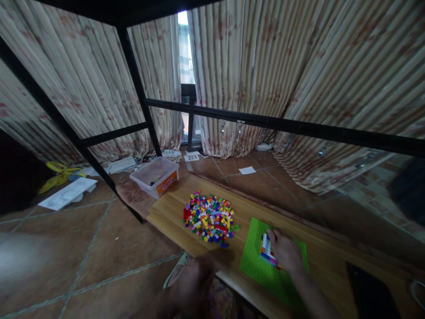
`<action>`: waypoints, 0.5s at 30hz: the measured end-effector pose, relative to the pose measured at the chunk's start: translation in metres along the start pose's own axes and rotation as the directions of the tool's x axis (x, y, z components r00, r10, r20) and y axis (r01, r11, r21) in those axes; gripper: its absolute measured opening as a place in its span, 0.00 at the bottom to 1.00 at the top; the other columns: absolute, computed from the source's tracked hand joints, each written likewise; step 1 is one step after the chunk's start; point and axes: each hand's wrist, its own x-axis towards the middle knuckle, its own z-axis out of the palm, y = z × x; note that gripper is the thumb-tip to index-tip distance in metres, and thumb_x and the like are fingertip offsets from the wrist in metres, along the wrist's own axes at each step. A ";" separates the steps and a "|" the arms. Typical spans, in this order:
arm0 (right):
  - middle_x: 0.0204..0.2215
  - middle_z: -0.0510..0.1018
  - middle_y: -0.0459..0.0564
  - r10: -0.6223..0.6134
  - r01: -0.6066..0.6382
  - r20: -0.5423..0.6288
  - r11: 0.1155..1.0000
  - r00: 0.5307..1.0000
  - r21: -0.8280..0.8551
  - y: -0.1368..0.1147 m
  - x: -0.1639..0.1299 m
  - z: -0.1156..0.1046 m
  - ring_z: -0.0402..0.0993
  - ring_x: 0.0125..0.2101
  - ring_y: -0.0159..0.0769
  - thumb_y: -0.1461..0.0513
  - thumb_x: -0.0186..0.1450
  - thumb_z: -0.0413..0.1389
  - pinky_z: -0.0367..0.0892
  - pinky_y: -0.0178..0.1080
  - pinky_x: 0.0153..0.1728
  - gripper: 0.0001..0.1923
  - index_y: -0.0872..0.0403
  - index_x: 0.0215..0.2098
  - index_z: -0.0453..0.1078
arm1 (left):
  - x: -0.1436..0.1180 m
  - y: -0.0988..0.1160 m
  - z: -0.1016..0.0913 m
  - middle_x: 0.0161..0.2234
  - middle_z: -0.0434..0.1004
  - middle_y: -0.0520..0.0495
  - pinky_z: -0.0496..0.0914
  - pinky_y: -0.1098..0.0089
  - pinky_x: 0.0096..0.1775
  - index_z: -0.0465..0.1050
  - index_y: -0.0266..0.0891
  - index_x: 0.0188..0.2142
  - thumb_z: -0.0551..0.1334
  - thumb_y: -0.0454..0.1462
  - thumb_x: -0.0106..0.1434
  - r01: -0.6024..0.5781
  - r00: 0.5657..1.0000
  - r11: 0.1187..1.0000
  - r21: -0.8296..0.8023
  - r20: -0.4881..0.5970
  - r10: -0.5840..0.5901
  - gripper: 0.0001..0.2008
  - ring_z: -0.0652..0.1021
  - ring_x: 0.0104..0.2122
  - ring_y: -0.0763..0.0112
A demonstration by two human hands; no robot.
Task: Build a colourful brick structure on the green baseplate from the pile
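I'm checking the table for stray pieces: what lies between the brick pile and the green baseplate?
In the head view, one small green piece lies on the wooden table between the brick pile and the green baseplate; otherwise bare wood.

The right hand (286,253) rests palm-down on a green baseplate (254,261) lying on a wooden tabletop (172,208), covering part of a multicoloured brick assembly (265,249) built on that plate. The left hand (194,283) is blurred and sits low at the near edge of the tabletop, just short of a loose pile of small coloured bricks (210,217) located left of the baseplate; whether its fingers are closed cannot be determined. A clear plastic bin (155,176) stands at the far left corner, in front of striped curtains (265,66).
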 end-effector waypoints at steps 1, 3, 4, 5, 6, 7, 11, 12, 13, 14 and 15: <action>0.29 0.79 0.54 -0.004 0.004 -0.025 1.000 1.000 -0.005 0.003 -0.002 0.002 0.75 0.30 0.39 0.56 0.72 0.38 0.61 0.38 0.32 0.22 0.52 0.30 0.70 | 0.003 -0.006 -0.010 0.37 0.80 0.46 0.73 0.72 0.41 0.76 0.42 0.39 0.52 0.37 0.65 0.020 1.000 1.000 -0.015 -0.014 -0.020 0.13 0.79 0.38 0.70; 0.29 0.79 0.54 -0.011 0.010 -0.053 1.000 0.999 -0.007 0.006 -0.006 0.005 0.75 0.31 0.39 0.57 0.71 0.38 0.62 0.38 0.34 0.22 0.52 0.30 0.70 | 0.013 -0.021 -0.029 0.40 0.80 0.46 0.72 0.72 0.44 0.75 0.42 0.42 0.51 0.37 0.66 0.058 0.994 0.998 -0.020 -0.092 -0.060 0.14 0.79 0.40 0.70; 0.29 0.79 0.54 -0.011 0.011 -0.055 1.000 0.998 -0.005 0.008 -0.007 0.007 0.75 0.31 0.40 0.57 0.71 0.38 0.62 0.38 0.34 0.22 0.52 0.30 0.70 | 0.020 -0.030 -0.039 0.41 0.80 0.46 0.72 0.71 0.45 0.75 0.42 0.43 0.51 0.37 0.66 0.082 0.985 0.997 0.004 -0.152 -0.080 0.14 0.79 0.41 0.69; 0.29 0.79 0.54 -0.009 0.009 -0.051 1.000 0.999 -0.001 0.008 -0.007 0.008 0.75 0.31 0.40 0.56 0.71 0.38 0.62 0.39 0.34 0.22 0.52 0.31 0.70 | 0.027 -0.041 -0.048 0.41 0.80 0.46 0.72 0.69 0.46 0.74 0.43 0.43 0.51 0.37 0.65 0.131 0.972 0.991 0.040 -0.203 -0.120 0.14 0.79 0.42 0.69; 0.29 0.79 0.54 -0.007 0.007 -0.043 1.000 0.999 0.003 0.009 -0.007 0.009 0.75 0.31 0.41 0.56 0.71 0.37 0.63 0.39 0.34 0.22 0.52 0.31 0.70 | 0.034 -0.052 -0.058 0.40 0.80 0.47 0.73 0.69 0.45 0.74 0.43 0.43 0.51 0.37 0.65 0.204 0.946 0.976 0.077 -0.271 -0.177 0.14 0.79 0.40 0.69; 0.29 0.79 0.54 -0.005 0.005 -0.035 1.000 0.999 0.005 0.010 -0.007 0.010 0.75 0.32 0.41 0.55 0.71 0.37 0.63 0.39 0.34 0.23 0.52 0.31 0.70 | 0.043 -0.063 -0.068 0.40 0.80 0.47 0.73 0.69 0.45 0.74 0.42 0.43 0.50 0.38 0.65 0.268 0.916 0.956 0.116 -0.339 -0.215 0.15 0.79 0.41 0.68; 0.30 0.79 0.55 0.009 -0.009 -0.016 0.999 1.000 -0.033 0.010 -0.006 0.010 0.75 0.31 0.41 0.55 0.72 0.36 0.63 0.39 0.34 0.24 0.53 0.32 0.70 | 0.078 -0.106 -0.103 0.40 0.78 0.44 0.72 0.65 0.46 0.71 0.38 0.48 0.50 0.36 0.64 0.404 0.852 0.874 0.271 -0.458 -0.252 0.17 0.78 0.42 0.66; 0.30 0.79 0.55 0.011 -0.012 -0.015 0.999 1.000 -0.045 0.009 -0.006 0.009 0.75 0.31 0.41 0.55 0.72 0.36 0.63 0.39 0.34 0.24 0.53 0.32 0.70 | 0.087 -0.115 -0.109 0.40 0.78 0.43 0.71 0.64 0.47 0.70 0.37 0.49 0.50 0.35 0.63 0.408 0.850 0.868 0.282 -0.464 -0.249 0.17 0.77 0.42 0.65; 0.30 0.79 0.55 0.011 -0.012 -0.015 0.998 1.000 -0.054 0.008 -0.006 0.009 0.75 0.31 0.41 0.55 0.72 0.36 0.63 0.39 0.34 0.24 0.53 0.31 0.70 | 0.096 -0.123 -0.113 0.41 0.77 0.42 0.71 0.64 0.48 0.70 0.37 0.49 0.51 0.34 0.62 0.409 0.850 0.864 0.294 -0.466 -0.244 0.17 0.77 0.42 0.65; 0.29 0.79 0.54 0.007 -0.008 -0.016 0.998 1.000 -0.060 0.007 -0.007 0.008 0.75 0.31 0.41 0.56 0.72 0.36 0.63 0.39 0.34 0.23 0.53 0.31 0.70 | 0.104 -0.131 -0.116 0.41 0.76 0.42 0.70 0.63 0.49 0.69 0.37 0.49 0.52 0.34 0.61 0.407 0.853 0.861 0.306 -0.465 -0.238 0.17 0.76 0.43 0.64; 0.29 0.78 0.54 0.001 -0.002 -0.018 0.998 1.000 -0.063 0.006 -0.007 0.006 0.75 0.31 0.41 0.56 0.72 0.36 0.62 0.39 0.34 0.23 0.53 0.31 0.70 | 0.111 -0.137 -0.117 0.42 0.76 0.41 0.69 0.62 0.50 0.69 0.37 0.49 0.52 0.33 0.61 0.405 0.855 0.858 0.316 -0.463 -0.232 0.17 0.76 0.43 0.64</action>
